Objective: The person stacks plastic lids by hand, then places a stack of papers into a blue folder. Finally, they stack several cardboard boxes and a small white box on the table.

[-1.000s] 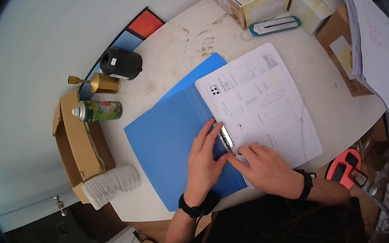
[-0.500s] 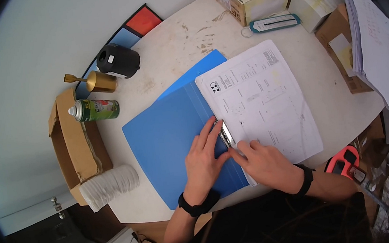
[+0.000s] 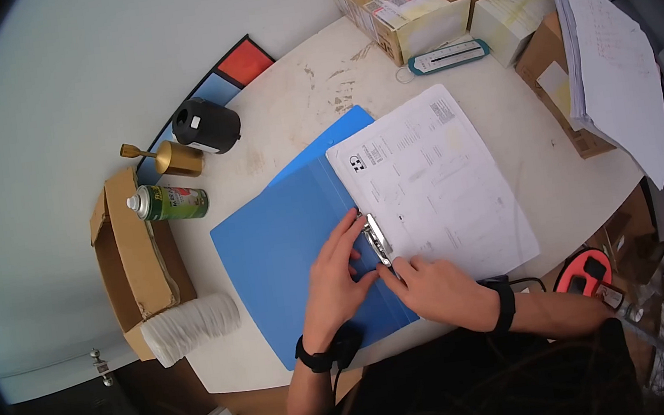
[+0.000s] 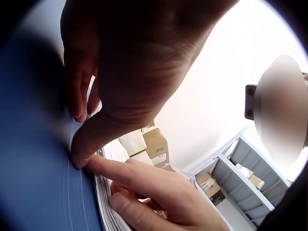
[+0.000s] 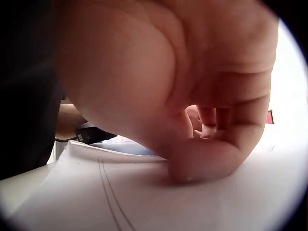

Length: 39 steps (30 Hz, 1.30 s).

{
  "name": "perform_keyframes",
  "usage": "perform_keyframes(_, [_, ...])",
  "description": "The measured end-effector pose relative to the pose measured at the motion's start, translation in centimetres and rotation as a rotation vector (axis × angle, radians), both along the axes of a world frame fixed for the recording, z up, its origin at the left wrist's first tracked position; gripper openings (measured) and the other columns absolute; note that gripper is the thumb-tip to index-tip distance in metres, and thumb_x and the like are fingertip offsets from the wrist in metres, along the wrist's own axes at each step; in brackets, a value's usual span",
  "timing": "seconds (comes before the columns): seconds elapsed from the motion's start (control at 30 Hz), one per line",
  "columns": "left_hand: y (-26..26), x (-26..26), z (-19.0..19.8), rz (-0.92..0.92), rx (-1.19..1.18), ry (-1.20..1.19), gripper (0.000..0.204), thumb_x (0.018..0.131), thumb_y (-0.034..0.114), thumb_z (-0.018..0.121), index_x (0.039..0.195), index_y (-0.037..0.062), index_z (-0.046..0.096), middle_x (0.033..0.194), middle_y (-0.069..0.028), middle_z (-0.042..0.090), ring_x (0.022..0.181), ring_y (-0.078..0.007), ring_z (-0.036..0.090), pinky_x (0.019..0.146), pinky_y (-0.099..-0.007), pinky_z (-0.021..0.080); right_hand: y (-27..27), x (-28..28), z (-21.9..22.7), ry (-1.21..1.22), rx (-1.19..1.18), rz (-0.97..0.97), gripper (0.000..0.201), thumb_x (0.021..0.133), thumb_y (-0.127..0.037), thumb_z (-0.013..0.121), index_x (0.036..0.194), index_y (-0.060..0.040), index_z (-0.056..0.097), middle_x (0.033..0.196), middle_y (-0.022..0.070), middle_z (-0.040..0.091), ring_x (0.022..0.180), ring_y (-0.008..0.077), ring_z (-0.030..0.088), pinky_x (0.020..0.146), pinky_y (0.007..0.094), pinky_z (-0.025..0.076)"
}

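A blue file folder (image 3: 283,251) lies spread on the table, with a stack of printed sheets (image 3: 437,186) on its right side. A metal lever clip (image 3: 375,238) sits along the folder's fold, at the sheets' left edge. My left hand (image 3: 332,275) arches beside it, fingers at the clip's upper end and thumb near its lower end. The index finger of my right hand (image 3: 441,289) reaches straight to that lower end. In the left wrist view the left thumb (image 4: 86,149) meets the right index fingertip. The right thumb (image 5: 202,161) rests on the paper in the right wrist view.
Left on the table are a cardboard box (image 3: 139,256), a white stack (image 3: 191,328), a spray can (image 3: 174,202), a brass-coloured pot (image 3: 179,157) and a black cylinder (image 3: 208,126). A teal-edged gauge (image 3: 449,56), several cartons (image 3: 417,23) and upright papers (image 3: 613,69) stand behind and right.
The head view has shifted a little. Both hands stay at the clip, and more of its metal now shows between them. The folder and sheets lie as before.
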<state>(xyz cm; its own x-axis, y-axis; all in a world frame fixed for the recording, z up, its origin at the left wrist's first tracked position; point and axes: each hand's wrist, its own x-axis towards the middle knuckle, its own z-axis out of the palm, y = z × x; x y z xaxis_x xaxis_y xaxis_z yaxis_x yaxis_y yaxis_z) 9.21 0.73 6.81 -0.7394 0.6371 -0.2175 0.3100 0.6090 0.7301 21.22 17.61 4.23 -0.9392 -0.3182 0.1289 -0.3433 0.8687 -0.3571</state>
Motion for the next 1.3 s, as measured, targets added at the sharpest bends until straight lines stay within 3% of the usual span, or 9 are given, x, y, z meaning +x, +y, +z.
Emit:
perform_keyframes(0.2, [0.2,1.2,0.2,0.003,-0.025,0.099,0.074,0.073,0.001,0.086,0.142,0.0100,0.061,0.160,-0.0095,0.048,0.097,-0.0207,0.064,0.079,-0.0295,0.055,2.8,2.0,2.6,-0.122,-0.161,0.034,0.051,0.086,-0.007,0.065,0.137,-0.0012,0.061,0.091,0.0107,0.058,0.076,0.0248,0.065,0.070,0.0377,0.057])
perform_keyframes(0.4, [-3.5,2.5,1.9,0.012,-0.029,0.253,0.062,0.080,0.005,0.084,0.138,0.0061,0.063,0.159,-0.0162,0.046,0.130,-0.0321,0.059,0.104,-0.0402,0.051,9.3,3.7,4.4,0.022,-0.173,-0.409,0.053,0.085,-0.007,0.071,0.136,0.0019,0.058,0.105,0.0115,0.063,0.093,0.0301,0.064,0.078,0.0401,0.055])
perform_keyframes(0.6, [-13.7,3.3,4.3,0.511,-0.303,0.636,0.056,0.096,0.015,0.071,0.147,0.0055,0.053,0.153,-0.0217,0.050,0.135,-0.0390,0.054,0.110,-0.0492,0.046,11.9,4.7,0.4,-0.051,-0.030,-0.797,0.044,0.090,-0.014,0.072,0.128,0.0042,0.059,0.112,0.0162,0.060,0.101,0.0359,0.062,0.079,0.0440,0.056])
perform_keyframes(0.7, [-18.1,4.4,5.0,0.915,0.233,-0.084,0.062,0.105,0.028,0.063,0.158,0.0077,0.038,0.146,-0.0233,0.055,0.119,-0.0326,0.065,0.097,-0.0438,0.056,11.3,4.3,-0.2,-0.090,-0.058,-0.820,0.041,0.091,-0.017,0.071,0.125,0.0036,0.060,0.108,0.0164,0.060,0.100,0.0360,0.063,0.079,0.0450,0.056])
perform_keyframes(0.73, [-18.7,5.1,5.2,0.828,0.288,-0.183,0.071,0.109,0.043,0.053,0.163,0.0053,0.025,0.137,-0.0223,0.062,0.102,-0.0267,0.072,0.083,-0.0357,0.061,11.1,4.0,-0.2,-0.087,-0.048,-0.826,0.041,0.092,-0.019,0.071,0.124,0.0032,0.061,0.106,0.0163,0.060,0.100,0.0360,0.064,0.079,0.0453,0.056])
perform_keyframes(0.87, [-19.1,6.1,6.0,0.475,0.822,-0.592,0.074,0.107,0.048,0.053,0.160,0.0012,0.031,0.140,-0.0220,0.060,0.107,-0.0273,0.070,0.083,-0.0381,0.061,11.9,4.0,0.6,-0.161,-0.086,-0.784,0.040,0.092,-0.019,0.072,0.124,0.0023,0.061,0.104,0.0160,0.060,0.098,0.0358,0.064,0.079,0.0449,0.056])
perform_keyframes(1.1, [-16.9,3.8,1.9,0.750,-0.266,0.147,0.066,0.104,0.030,0.064,0.157,0.0012,0.038,0.148,-0.0237,0.055,0.129,-0.0308,0.059,0.100,-0.0412,0.053,11.8,5.1,1.2,-0.125,-0.092,-0.754,0.045,0.091,-0.019,0.072,0.129,0.0028,0.059,0.106,0.0169,0.061,0.099,0.0362,0.064,0.081,0.0449,0.056])
perform_keyframes(1.23, [-18.7,4.5,1.6,0.826,0.162,-0.215,0.067,0.104,0.027,0.065,0.157,-0.0008,0.036,0.139,-0.0176,0.061,0.124,-0.0245,0.059,0.106,-0.0356,0.046,11.6,6.0,1.2,-0.101,-0.142,-0.753,0.048,0.092,-0.019,0.072,0.131,0.0034,0.058,0.108,0.0176,0.060,0.102,0.0357,0.063,0.082,0.0451,0.055])
perform_keyframes(1.3, [-19.7,5.2,3.1,0.872,0.388,-0.099,0.068,0.107,0.043,0.058,0.154,-0.0028,0.040,0.134,-0.0176,0.062,0.120,-0.0240,0.062,0.109,-0.0367,0.044,11.7,6.0,1.7,-0.093,-0.190,-0.744,0.042,0.093,-0.018,0.071,0.128,0.0039,0.061,0.105,0.0176,0.063,0.097,0.0367,0.065,0.081,0.0458,0.056])
